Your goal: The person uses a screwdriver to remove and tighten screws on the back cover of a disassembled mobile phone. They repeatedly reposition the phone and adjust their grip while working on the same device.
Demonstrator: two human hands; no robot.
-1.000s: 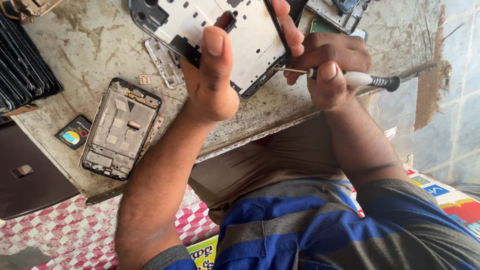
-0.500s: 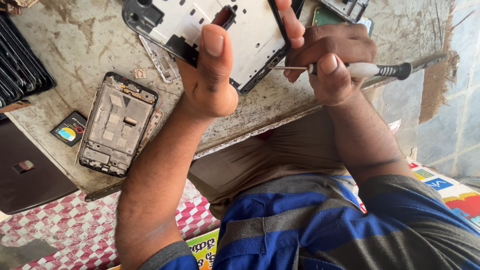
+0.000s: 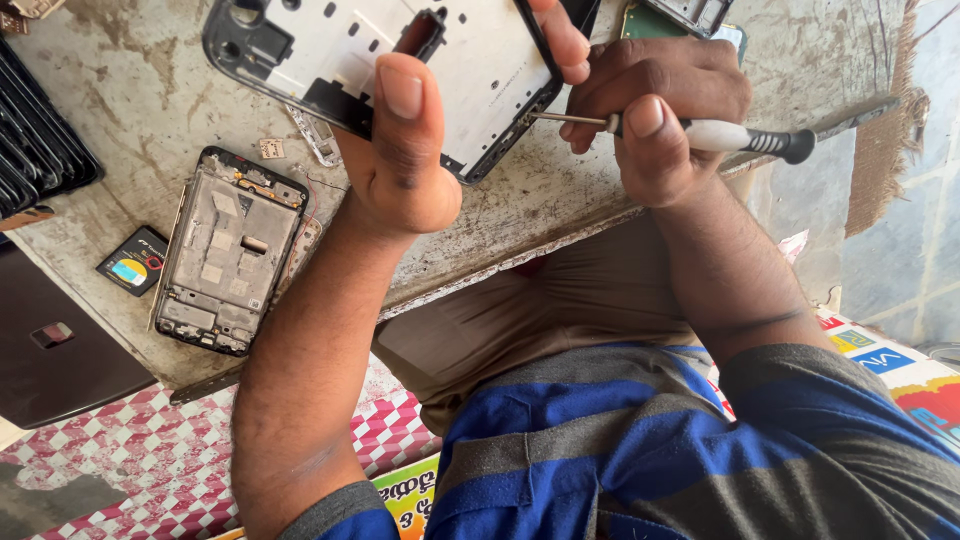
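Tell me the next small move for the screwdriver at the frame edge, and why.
Probably seat the tip squarely before turning or prying. The right hand holds the screwdriver nearly flat, its thin tip meeting the edge of the phone frame, which the left hand steadies by thumb.

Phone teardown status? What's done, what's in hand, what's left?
Done: one stripped phone frame lies set aside on the worn table, loose small parts beside it. In hand: left hand grips the white phone chassis; right hand works a screwdriver tip at its edge. Left: cannot tell how many screws remain.
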